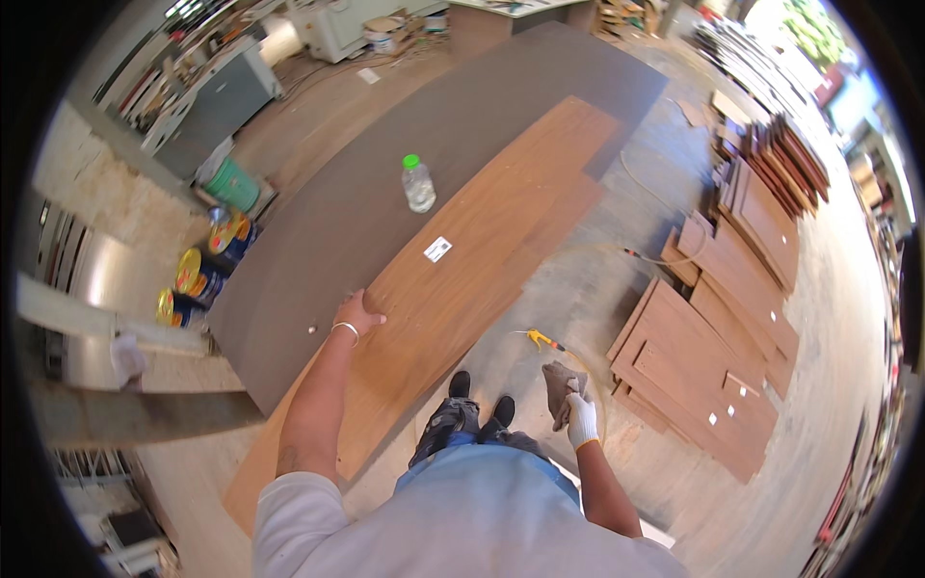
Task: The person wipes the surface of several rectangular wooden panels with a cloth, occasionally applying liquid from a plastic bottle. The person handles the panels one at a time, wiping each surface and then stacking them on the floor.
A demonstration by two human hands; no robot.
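A long brown wood panel [482, 236] lies slantwise across a dark grey-brown board [318, 202]. My bare left hand [358, 313] rests on the panel near its left edge, thumb apart from the fingers and nothing visible in it. A white sticker [437, 249] is on the panel's face. Just beyond the panel, a clear bottle with a green cap [418, 185] stands on the dark board. My right hand [582, 420], in a white glove, is closed around a crumpled grey-brown cloth [559, 393], held off to the right of the panel.
A yellow air blow gun [540, 339] with a hose lies on the floor beyond my shoes. Stacked brown panels [689, 376] lie at the right. Paint cans [198, 275] and a green bucket [229, 183] stand at the left. A grey cabinet [214, 111] is farther back.
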